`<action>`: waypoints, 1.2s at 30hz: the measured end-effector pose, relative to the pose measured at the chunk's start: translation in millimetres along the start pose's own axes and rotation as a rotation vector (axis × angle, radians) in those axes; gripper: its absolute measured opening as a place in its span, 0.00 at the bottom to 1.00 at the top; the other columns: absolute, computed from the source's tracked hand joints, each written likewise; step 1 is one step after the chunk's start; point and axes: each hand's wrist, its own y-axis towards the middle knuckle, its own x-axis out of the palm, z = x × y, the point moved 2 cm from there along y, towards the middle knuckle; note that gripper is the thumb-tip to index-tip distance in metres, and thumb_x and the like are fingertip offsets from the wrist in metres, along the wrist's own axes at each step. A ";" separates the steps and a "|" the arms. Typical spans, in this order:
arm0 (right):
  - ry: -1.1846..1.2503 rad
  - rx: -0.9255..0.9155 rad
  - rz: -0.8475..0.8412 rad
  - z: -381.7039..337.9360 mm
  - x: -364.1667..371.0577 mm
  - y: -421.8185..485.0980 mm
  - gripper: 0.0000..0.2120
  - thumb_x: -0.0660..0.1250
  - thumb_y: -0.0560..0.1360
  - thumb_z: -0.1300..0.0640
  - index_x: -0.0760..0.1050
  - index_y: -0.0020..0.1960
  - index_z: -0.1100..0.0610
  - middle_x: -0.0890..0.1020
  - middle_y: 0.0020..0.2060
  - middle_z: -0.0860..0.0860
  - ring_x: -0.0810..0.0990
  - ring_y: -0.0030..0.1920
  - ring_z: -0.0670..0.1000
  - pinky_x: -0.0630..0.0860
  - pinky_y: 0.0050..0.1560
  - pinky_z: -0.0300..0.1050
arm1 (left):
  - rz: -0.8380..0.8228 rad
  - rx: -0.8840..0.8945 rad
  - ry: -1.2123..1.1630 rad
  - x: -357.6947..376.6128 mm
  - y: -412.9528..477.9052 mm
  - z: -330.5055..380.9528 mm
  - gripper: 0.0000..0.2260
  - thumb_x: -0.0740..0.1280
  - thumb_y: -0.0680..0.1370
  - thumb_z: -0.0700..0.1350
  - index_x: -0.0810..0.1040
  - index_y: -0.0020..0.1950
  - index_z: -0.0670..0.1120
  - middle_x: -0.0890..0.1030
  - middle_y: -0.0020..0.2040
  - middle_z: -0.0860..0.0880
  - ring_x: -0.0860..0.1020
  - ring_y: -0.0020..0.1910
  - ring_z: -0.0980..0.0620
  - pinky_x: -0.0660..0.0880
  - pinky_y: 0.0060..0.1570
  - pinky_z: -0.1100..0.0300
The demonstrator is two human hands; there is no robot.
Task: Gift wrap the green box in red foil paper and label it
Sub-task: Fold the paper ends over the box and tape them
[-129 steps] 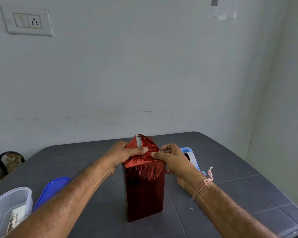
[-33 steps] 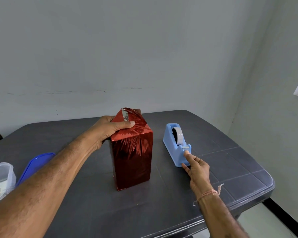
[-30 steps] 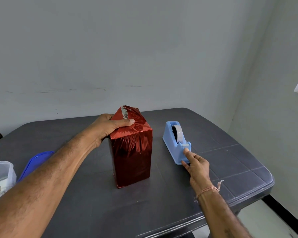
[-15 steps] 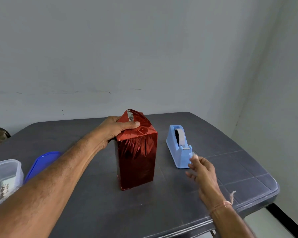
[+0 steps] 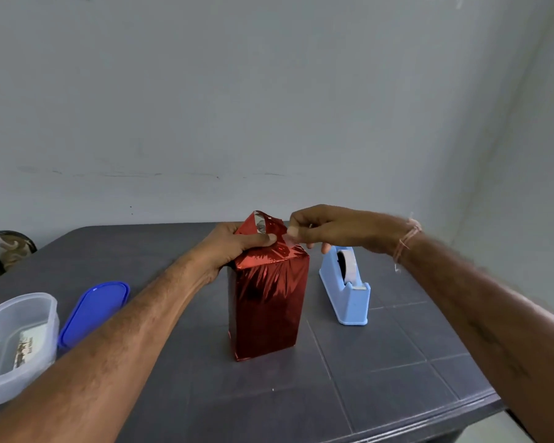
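The box (image 5: 266, 308), wrapped in red foil (image 5: 269, 282), stood upright near the middle of the dark grey table (image 5: 381, 394). Take the box as the centre of a clock, with the person at 6 o'clock. The left hand (image 5: 231, 247) reached in from about 8 o'clock and gripped the box's top on its 9 o'clock side. Its thumb (image 5: 263, 240) lay across the near slope of the folded foil, pressing it down, while the other fingers curled round the far side, mostly hidden. A loose flap (image 5: 263, 222) of foil stood up just above the thumb, its silver inner face showing.

The right hand (image 5: 333, 230), blurred, hovered at about 1 o'clock over the box's top right corner. Its thumb and forefinger were pinched together, with the thumb tip (image 5: 292, 231) just beside the left thumb and close to the flap. The remaining fingers were curled under. A strip of clear tape (image 5: 291, 243) showed faintly below the pinch, against the foil top. Whether it touched the foil could not be told.

The light blue tape dispenser (image 5: 347, 295) sat at 3 o'clock, near the box but apart from it. A blue lid (image 5: 93, 310) lay flat at 9 o'clock. Beyond it, toward 8 o'clock, stood a clear plastic container (image 5: 16, 343) with a printed paper inside. A dark patterned object (image 5: 7, 251) was cut off by the frame edge at 10 o'clock.
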 end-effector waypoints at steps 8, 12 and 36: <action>-0.157 0.036 -0.108 -9.4 3.9 20.1 0.13 0.61 0.84 0.46 0.73 0.45 0.52 0.76 0.41 0.46 0.76 0.46 0.46 0.77 0.46 0.44 | 0.009 0.021 0.017 -1.2 1.5 -5.0 0.16 0.79 0.71 0.46 0.84 0.57 0.43 0.88 0.48 0.45 0.86 0.47 0.47 0.82 0.51 0.56; -0.181 0.061 -0.100 -7.2 5.8 24.2 0.13 0.63 0.83 0.45 0.75 0.46 0.53 0.77 0.41 0.46 0.76 0.44 0.45 0.77 0.45 0.44 | 0.008 0.041 0.016 -0.7 0.6 -3.8 0.13 0.78 0.73 0.44 0.85 0.55 0.41 0.88 0.47 0.44 0.85 0.42 0.50 0.81 0.41 0.62; -0.438 -0.003 0.048 -11.2 14.8 21.9 0.11 0.67 0.80 0.44 0.74 0.44 0.50 0.76 0.44 0.45 0.76 0.46 0.46 0.73 0.49 0.46 | 0.017 0.032 0.014 -1.9 -0.4 -3.5 0.10 0.79 0.72 0.46 0.86 0.49 0.42 0.87 0.46 0.42 0.84 0.40 0.49 0.80 0.43 0.59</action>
